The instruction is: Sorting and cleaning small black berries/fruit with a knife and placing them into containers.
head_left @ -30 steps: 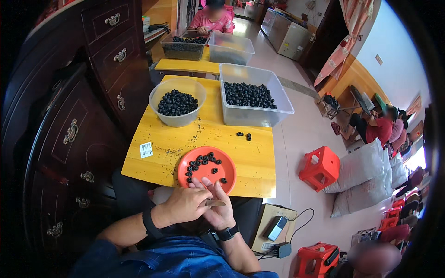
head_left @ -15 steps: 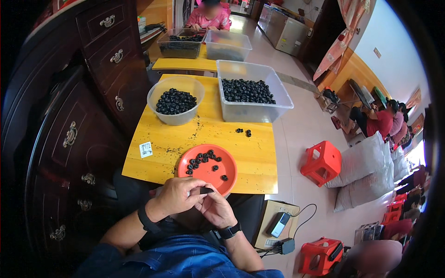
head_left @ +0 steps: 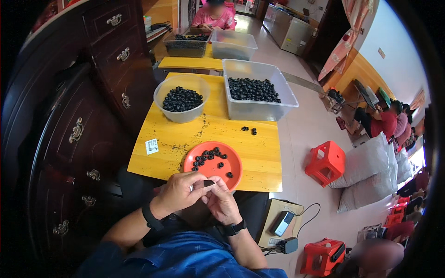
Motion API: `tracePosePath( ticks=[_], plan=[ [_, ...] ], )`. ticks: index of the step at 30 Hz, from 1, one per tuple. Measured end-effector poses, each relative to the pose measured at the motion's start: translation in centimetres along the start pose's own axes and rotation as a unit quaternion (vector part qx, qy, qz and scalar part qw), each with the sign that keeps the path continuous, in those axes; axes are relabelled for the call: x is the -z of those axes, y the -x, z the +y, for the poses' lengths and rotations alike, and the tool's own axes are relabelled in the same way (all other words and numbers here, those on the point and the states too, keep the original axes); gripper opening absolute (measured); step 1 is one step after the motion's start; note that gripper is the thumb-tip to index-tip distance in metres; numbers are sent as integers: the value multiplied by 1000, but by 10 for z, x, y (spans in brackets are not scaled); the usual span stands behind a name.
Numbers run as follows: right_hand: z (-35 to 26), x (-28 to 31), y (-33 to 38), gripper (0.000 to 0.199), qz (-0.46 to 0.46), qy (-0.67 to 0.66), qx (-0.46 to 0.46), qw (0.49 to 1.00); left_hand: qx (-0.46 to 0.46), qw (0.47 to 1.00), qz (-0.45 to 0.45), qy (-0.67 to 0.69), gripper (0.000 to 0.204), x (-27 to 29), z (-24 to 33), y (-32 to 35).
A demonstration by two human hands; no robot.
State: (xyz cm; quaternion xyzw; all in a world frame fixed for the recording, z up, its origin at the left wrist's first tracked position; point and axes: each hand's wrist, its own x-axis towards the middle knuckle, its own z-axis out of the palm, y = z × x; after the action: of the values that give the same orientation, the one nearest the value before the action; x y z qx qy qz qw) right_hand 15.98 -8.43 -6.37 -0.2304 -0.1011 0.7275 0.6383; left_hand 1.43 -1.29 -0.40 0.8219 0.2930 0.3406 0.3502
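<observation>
My left hand (head_left: 180,193) and my right hand (head_left: 221,203) meet at the fingertips, over the near edge of a red plate (head_left: 207,173). Both are closed in a pinch; whatever sits between them is hidden by the fingers. A dark patch (head_left: 209,183) shows at my left thumb tip, and I cannot tell whether it is a cover or a held piece. Several small black ring-shaped parts (head_left: 211,156) lie on the plate, mostly toward its far left side.
Behind the plate on the yellow table (head_left: 259,162) stand a round clear tub (head_left: 183,116) and a rectangular clear bin (head_left: 252,111), both holding black parts. A few parts (head_left: 254,131), black crumbs and a white label (head_left: 151,146) lie about. Dark drawers (head_left: 83,139) flank the left; a red stool (head_left: 324,162) stands right.
The view has shifted slightly, so the scene sits a little further right. My hands stay pinched together, with the right fingers moved up closer against the left thumb tip.
</observation>
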Motion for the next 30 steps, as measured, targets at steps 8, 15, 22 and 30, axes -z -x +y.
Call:
tracePosePath(
  ticks=[8, 15, 22, 30],
  plan=[
    [5, 1, 0, 9, -27, 0, 23, 999, 107, 955, -59, 269, 7, -2, -22, 9],
    [9, -9, 1, 13, -2, 13, 30, 999, 122, 919, -59, 371, 9, -4, -19, 16],
    [9, -10, -1, 12, -1, 88, 70, 994, 105, 933, -17, 345, 12, -8, -17, 18],
    [11, -1, 1, 14, -44, 44, 57, 996, 175, 870, -98, 450, 7, 1, -19, 13]
  ],
)
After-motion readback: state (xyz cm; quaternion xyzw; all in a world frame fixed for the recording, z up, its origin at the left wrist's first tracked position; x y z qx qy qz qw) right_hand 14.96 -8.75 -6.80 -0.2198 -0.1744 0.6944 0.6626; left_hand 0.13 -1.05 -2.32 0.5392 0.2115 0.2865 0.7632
